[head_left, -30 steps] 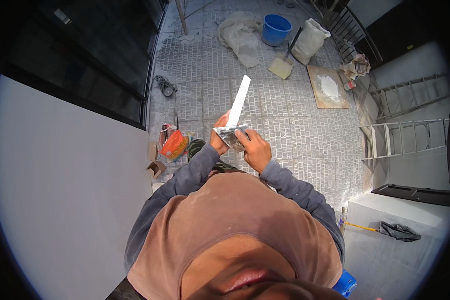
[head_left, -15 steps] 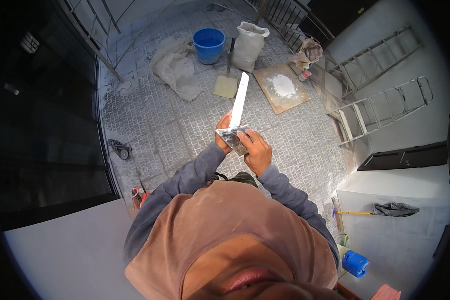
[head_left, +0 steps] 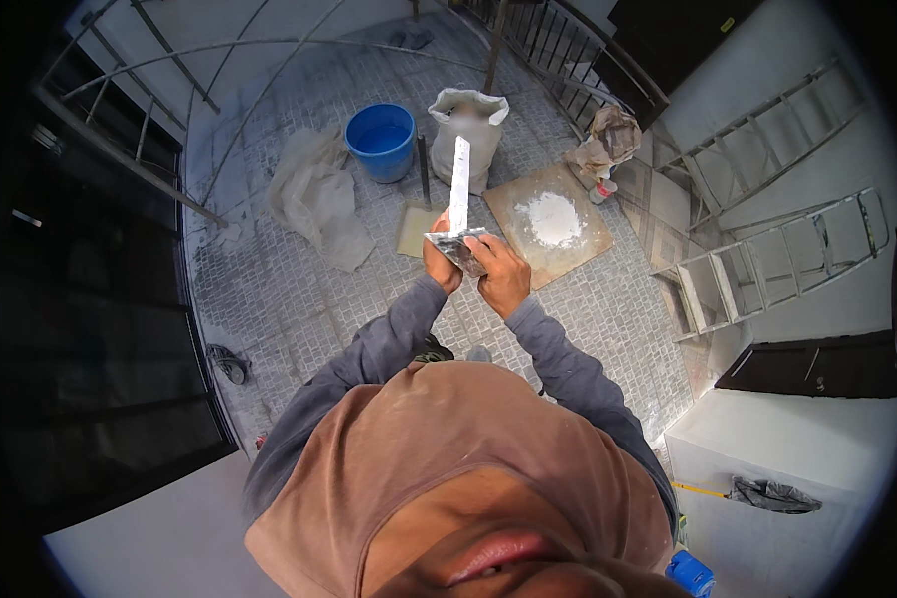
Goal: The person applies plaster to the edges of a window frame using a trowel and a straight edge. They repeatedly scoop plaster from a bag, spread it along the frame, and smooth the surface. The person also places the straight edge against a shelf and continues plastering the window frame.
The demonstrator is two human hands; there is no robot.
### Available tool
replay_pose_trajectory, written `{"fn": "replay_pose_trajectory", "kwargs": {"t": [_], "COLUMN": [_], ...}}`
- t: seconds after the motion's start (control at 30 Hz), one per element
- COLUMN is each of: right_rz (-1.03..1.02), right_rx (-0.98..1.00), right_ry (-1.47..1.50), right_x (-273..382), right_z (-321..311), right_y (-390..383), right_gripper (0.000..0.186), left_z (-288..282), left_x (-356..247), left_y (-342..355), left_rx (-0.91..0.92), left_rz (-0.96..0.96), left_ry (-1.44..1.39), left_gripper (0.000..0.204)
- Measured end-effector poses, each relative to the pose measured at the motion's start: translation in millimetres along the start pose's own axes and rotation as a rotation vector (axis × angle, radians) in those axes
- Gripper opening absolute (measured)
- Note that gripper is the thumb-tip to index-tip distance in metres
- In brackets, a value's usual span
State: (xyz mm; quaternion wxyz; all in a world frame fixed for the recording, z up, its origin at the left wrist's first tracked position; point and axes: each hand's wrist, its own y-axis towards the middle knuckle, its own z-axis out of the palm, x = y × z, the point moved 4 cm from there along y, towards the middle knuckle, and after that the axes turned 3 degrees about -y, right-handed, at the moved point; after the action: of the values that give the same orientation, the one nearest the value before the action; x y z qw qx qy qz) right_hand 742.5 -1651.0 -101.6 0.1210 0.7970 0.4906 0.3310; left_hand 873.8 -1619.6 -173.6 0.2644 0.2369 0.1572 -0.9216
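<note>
Both hands are close together in front of my body, over the tiled floor. My left hand (head_left: 439, 264) is closed round the lower end of a long, flat white strip (head_left: 459, 184), which points away from me and looks coated in white. A scraper with a flat grey metal blade (head_left: 455, 249), smeared with white, lies across the strip's near end. My right hand (head_left: 504, 277) grips this scraper, fingers on the blade's face. The blade hides part of the left palm and the strip's lower end.
Ahead stand a blue bucket (head_left: 381, 145), an open white sack (head_left: 471, 110) and a board (head_left: 593, 239) bearing white powder (head_left: 551, 220). Crumpled plastic sheeting (head_left: 314, 199) lies left, beside a pale dustpan-like thing (head_left: 414, 229). Metal ladders (head_left: 777, 259) lean at right; bent metal bars cross at upper left.
My view has tilted up toward the far side, so the bucket, sack and board appear lower. Both hands have shifted slightly left and farther out, still holding the strip and scraper.
</note>
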Motion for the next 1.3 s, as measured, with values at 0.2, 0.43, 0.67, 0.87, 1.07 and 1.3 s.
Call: {"fn": "replay_pose_trajectory", "kwargs": {"t": [0.2,0.43,0.67,0.87,1.07,1.3], "right_rz": [-0.039,0.097,0.2,0.298,0.297,0.346], "right_rx": [0.01,0.172,0.342,0.621,0.861,0.819], "right_ry": [0.013,0.002,-0.007,-0.028,-0.081,0.055], "right_x": [-110.0,-224.5,-363.0,-481.3,-557.3,-570.6], "right_z": [68.3,153.5,254.2,347.1,429.8,419.7], "right_y": [122.2,236.1,319.8,387.3,436.0,462.4], "right_gripper": [0.056,0.059,0.056,0.051,0.042,0.051], "left_z": [4.0,-15.7,-38.2,-38.0,-50.7,-65.1], "left_x": [1.6,7.2,42.9,64.1,58.2,59.1], "left_y": [168.9,316.8,432.4,504.7,543.3,566.9], "left_rx": [-0.045,-0.133,-0.248,-0.416,-0.49,-0.591], "left_rz": [-0.001,-0.166,-0.248,-0.348,-0.381,-0.342], "left_ry": [-0.031,0.039,0.069,0.096,0.003,-0.098], "left_gripper": [0.041,0.028,0.036,0.046,0.045,0.043]}}
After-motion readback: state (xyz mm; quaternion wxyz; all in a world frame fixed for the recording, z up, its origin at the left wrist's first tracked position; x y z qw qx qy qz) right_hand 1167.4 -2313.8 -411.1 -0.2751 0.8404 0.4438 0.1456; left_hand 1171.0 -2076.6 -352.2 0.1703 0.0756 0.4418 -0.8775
